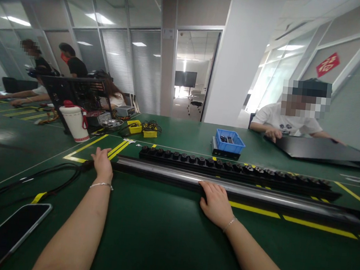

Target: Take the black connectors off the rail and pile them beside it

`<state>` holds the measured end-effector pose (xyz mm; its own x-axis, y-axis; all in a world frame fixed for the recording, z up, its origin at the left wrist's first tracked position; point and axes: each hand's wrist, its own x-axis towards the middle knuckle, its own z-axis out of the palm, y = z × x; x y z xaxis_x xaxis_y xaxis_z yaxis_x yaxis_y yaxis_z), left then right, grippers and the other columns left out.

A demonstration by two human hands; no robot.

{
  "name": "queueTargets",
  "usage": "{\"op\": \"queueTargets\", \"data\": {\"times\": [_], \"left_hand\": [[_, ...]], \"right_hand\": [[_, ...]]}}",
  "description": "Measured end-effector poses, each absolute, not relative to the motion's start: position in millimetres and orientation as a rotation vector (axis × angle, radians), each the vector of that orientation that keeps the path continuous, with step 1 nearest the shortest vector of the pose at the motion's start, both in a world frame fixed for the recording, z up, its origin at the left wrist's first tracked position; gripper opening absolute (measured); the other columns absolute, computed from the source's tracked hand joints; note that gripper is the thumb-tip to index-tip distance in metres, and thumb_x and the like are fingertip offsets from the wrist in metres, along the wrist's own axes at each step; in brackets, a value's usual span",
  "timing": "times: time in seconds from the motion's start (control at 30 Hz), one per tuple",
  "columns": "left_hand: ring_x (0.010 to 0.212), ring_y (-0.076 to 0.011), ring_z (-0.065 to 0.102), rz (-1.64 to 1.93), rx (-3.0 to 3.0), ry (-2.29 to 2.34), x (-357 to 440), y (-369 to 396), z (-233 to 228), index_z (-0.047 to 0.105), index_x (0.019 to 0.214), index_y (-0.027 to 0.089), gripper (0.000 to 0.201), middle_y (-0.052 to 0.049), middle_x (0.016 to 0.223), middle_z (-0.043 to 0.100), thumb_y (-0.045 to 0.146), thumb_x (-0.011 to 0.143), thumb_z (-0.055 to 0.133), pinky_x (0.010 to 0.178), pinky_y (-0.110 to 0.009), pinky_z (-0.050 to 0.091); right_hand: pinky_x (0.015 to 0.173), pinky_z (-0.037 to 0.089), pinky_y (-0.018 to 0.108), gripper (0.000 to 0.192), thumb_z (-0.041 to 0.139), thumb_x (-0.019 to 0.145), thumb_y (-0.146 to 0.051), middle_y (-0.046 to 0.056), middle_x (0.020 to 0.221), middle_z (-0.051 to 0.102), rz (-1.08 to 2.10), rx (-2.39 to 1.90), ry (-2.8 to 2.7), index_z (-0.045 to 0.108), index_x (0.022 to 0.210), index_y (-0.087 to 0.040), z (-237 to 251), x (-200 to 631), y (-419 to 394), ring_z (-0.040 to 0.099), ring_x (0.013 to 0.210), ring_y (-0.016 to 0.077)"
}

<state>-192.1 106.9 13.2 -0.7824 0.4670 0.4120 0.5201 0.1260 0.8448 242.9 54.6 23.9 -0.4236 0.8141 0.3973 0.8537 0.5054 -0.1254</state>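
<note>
Head view: the long black rail with its glossy silver top lies across the green counter in front of you, running from near your left hand out past the right edge. Your left hand rests flat and open at the rail's left end, fingers touching it, not closed around anything. Your right hand lies open, palm down, against the rail's near edge about mid-length, fingertips touching it, no grip.

Just behind the rail, parallel and close, sits the black socket strip with its row of round sockets. A black cable leaves the rail's left end and loops toward the phone lying face up at the near left corner.

Further back: blue bin, yellow boxes, white jug with red lid. A co-worker in a white shirt sits across at right, hands on a black panel; more people are far left.

Risk, as a judgement: with both hands only flat on it, a push could slide the rail into the socket strip, or swing its far end, since your hands sit left of centre. The cable could drag the phone if the rail shifts right.
</note>
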Motion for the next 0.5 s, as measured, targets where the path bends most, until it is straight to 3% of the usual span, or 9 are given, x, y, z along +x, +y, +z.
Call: {"op": "queueTargets", "data": {"times": [0.1, 0.2, 0.33, 0.5], "left_hand": [[0.123, -0.0247, 0.038, -1.769, -0.95, -2.127, -176, 98, 21, 0.062, 0.087, 0.019, 0.027, -0.006, 0.12, 0.055, 0.029, 0.081, 0.038, 0.109, -0.044, 0.017], [0.118, -0.0252, 0.042, -1.596, -1.196, -1.916, -143, 89, 33, 0.061, 0.084, 0.019, 0.017, -0.008, 0.113, 0.057, 0.024, 0.076, 0.047, 0.104, -0.042, 0.027], [0.112, -0.0226, 0.048, -1.307, -1.794, -1.727, -76, 77, 44, 0.059, 0.093, 0.02, 0.019, -0.008, 0.113, 0.057, 0.021, 0.08, 0.045, 0.099, -0.04, 0.035], [0.12, -0.0203, 0.041, -0.915, -2.319, -1.599, -10, 63, 37, 0.051, 0.115, 0.024, 0.031, -0.004, 0.128, 0.051, 0.028, 0.087, 0.041, 0.103, -0.041, 0.029]], "right_hand": [[0.096, 0.029, 0.037, 0.048, 0.046, 0.072, -0.017, 0.007, 0.12, 0.055, -0.133, -1.364, -2.35, 0.049, 0.12, -0.019, 23, 244, 55, 0.045, 0.11, 0.0206], [0.095, 0.032, 0.038, 0.048, 0.045, 0.072, -0.016, 0.007, 0.121, 0.054, -0.127, -1.331, -2.336, 0.051, 0.12, -0.018, 22, 245, 55, 0.046, 0.111, 0.0213], [0.094, 0.037, 0.038, 0.044, 0.042, 0.074, -0.014, 0.007, 0.117, 0.057, -0.124, -1.222, -2.276, 0.054, 0.116, -0.02, 24, 249, 54, 0.048, 0.109, 0.0204], [0.087, 0.042, 0.035, 0.027, 0.041, 0.076, -0.014, 0.005, 0.092, 0.064, -0.32, -1.132, -2.008, 0.062, 0.091, -0.022, 42, 297, 61, 0.055, 0.091, 0.0187]]}}
